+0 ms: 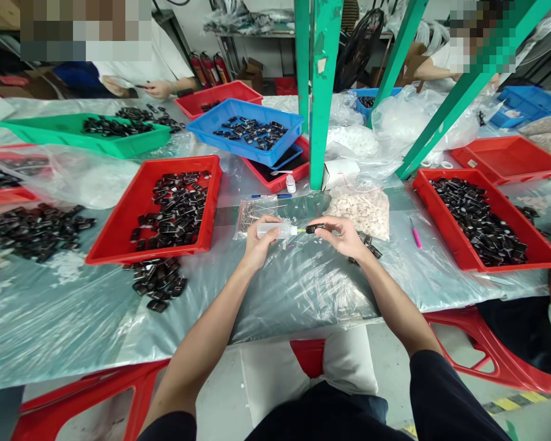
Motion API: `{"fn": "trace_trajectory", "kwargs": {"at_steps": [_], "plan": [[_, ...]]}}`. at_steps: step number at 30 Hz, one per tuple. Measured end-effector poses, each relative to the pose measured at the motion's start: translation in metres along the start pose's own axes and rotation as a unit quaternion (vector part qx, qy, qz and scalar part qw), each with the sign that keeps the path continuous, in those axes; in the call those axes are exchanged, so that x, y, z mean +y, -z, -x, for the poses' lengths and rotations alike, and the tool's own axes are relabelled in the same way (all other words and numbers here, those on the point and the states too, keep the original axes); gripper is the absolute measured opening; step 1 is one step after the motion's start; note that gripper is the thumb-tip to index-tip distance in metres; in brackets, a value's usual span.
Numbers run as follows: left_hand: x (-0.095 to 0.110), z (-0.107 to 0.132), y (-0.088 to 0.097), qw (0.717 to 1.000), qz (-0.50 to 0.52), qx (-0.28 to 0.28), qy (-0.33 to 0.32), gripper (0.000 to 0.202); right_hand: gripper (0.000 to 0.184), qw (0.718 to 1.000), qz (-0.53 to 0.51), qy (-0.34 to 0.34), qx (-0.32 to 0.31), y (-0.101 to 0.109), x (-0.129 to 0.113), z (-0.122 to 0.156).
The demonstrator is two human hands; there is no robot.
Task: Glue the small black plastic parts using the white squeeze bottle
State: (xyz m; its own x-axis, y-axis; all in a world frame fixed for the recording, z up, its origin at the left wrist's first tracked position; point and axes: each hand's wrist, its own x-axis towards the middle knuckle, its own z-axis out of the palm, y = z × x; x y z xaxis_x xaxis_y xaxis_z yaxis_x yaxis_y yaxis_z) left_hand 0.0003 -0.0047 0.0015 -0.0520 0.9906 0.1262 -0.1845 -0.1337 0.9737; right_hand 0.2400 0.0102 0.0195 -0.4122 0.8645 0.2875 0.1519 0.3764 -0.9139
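Note:
My left hand point(258, 240) is closed around a small white squeeze bottle point(275, 230) held on its side, its thin nozzle pointing right. My right hand point(342, 234) pinches a small black plastic part point(314, 228) at the nozzle's tip. Both hands hover just above the plastic-covered table point(294, 288), in front of a clear bag of thin metal pins point(252, 214). A few black parts point(370, 248) lie under my right wrist.
A red tray of black parts point(133, 208) stands to the left, with a loose pile point(158, 285) in front of it. Another red tray point(482, 223) is at right. A bag of pale pieces point(362, 211), a green post point(321, 92), blue and green trays lie beyond. Other people sit across.

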Motion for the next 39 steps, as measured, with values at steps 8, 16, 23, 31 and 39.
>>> {"fn": "trace_trajectory", "kwargs": {"at_steps": [8,16,23,31,39], "plan": [[-0.003,0.0009,0.0005,1.0,0.001,0.006,-0.01,0.037,0.041,1.0,-0.002,0.004,0.009,-0.0017,0.0016,-0.0003],[-0.0077,0.0013,0.0038,0.999,-0.027,0.002,-0.033,0.036,0.041,1.0,-0.009,0.008,0.007,-0.002,0.0012,-0.0012],[-0.0045,0.0012,0.0019,1.0,-0.021,0.002,-0.023,0.034,0.045,1.0,-0.031,0.002,0.0,-0.0014,0.0025,-0.0024],[-0.0008,0.0009,0.004,0.999,-0.022,-0.007,-0.026,0.034,0.043,0.999,-0.049,-0.006,-0.007,-0.0013,0.0036,-0.0024],[-0.0024,0.0,0.0065,0.999,-0.03,-0.006,-0.036,0.036,0.041,0.998,-0.065,-0.011,0.006,-0.0028,0.005,-0.002]]}}
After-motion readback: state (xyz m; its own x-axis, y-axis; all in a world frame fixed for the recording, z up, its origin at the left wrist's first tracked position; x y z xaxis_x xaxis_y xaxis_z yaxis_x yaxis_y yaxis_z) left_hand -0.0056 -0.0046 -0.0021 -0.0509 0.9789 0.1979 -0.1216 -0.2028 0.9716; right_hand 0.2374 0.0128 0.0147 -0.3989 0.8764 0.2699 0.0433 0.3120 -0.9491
